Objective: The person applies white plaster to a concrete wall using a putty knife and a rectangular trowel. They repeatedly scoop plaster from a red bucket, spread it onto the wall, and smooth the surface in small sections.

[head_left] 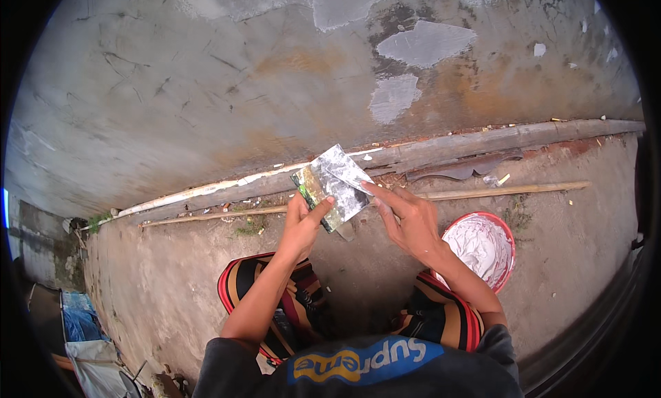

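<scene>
In front of me my left hand (301, 226) grips a flat rectangular board (318, 186) by its lower left side, thumb on top. The board is tilted, with white paste smeared over its right part and some green and brown at its left edge. My right hand (412, 222) is at the board's right edge, closed on a thin, paste-coated flat scraper (350, 180) that lies against the board. The fingers hide most of the scraper's handle end. Beside my right forearm stands a red-rimmed bucket (511, 241) of white paste (480, 248).
A grey wall (206, 88) with pale patches (427, 43) rises ahead. Along its foot runs a ledge (482, 138). A long wooden pole (509, 191) lies on the concrete ground (165, 274). Blue and pale sheeting (81, 319) is at the lower left.
</scene>
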A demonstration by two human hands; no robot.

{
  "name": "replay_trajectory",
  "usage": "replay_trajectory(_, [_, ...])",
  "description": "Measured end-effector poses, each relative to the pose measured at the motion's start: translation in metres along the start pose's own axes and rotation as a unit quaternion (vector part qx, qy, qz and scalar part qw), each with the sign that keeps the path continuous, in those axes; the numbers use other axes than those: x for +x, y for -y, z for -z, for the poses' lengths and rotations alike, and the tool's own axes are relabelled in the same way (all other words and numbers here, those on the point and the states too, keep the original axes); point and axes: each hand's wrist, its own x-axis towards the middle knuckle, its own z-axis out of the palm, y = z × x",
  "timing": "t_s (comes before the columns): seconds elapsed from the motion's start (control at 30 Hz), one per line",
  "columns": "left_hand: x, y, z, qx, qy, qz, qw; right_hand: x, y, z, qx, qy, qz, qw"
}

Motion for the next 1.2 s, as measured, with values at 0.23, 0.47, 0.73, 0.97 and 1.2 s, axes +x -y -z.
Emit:
replay_trajectory(0.23, [0.003,-0.002,0.004,0.041,0.035,-0.024,0.998,0.001,-0.006,0.002,-0.014,-0.033,-0.006,0.999])
replay_trajectory(0.47, [0.001,-0.008,0.001,0.066,0.026,0.015,0.997,0.006,-0.006,0.007,-0.013,-0.033,-0.014,0.999])
replay_trajectory(0.73, [0.012,-0.024,0.008,-0.059,-0.039,0.033,0.997,0.005,-0.020,0.021,0.047,-0.002,-0.053,0.998])
replay_trajectory(0.97, [0.018,-0.021,0.015,-0.065,-0.065,0.020,0.996,-0.010,-0.017,0.016,-0.026,0.040,-0.040,0.998])
replay_trajectory(1.2, [0.007,-0.011,-0.001,0.016,0.051,0.033,0.998,0.015,-0.014,0.006,-0.019,-0.064,0.016,0.998])
